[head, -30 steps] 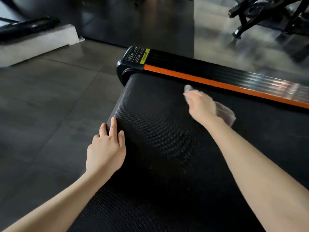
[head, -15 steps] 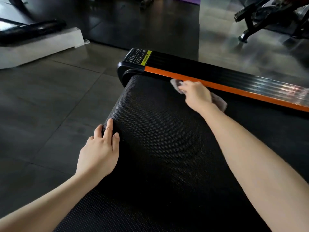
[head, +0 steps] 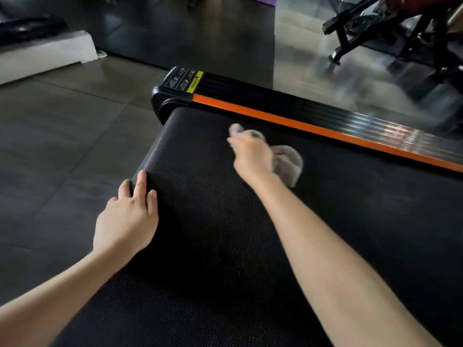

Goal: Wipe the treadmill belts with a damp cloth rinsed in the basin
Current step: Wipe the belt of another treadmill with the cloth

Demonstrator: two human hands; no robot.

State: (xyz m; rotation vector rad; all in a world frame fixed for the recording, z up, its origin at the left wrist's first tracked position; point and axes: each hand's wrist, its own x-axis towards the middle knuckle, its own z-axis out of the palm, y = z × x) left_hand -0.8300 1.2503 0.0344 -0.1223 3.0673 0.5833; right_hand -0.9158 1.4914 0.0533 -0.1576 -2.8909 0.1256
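Note:
The black textured treadmill belt [head: 213, 221] fills the lower middle of the view, bordered on its far side by a black side rail [head: 288, 106] with an orange stripe. My right hand [head: 250, 156] grips a grey cloth [head: 288, 164] and presses it onto the belt a little short of the orange stripe; the hand is motion-blurred. My left hand [head: 127, 219] rests flat on the belt's rounded left end, fingers straight and lying over the edge.
Dark tiled floor [head: 62, 151] lies to the left of the treadmill. A white block [head: 45, 56] with a black piece on it sits at the far left. Black gym equipment frames [head: 400, 28] stand at the top right. No basin is in view.
My right hand first slid the cloth left and up to the orange stripe near the belt's end, then drew it back toward me. My left hand stays on the belt's edge.

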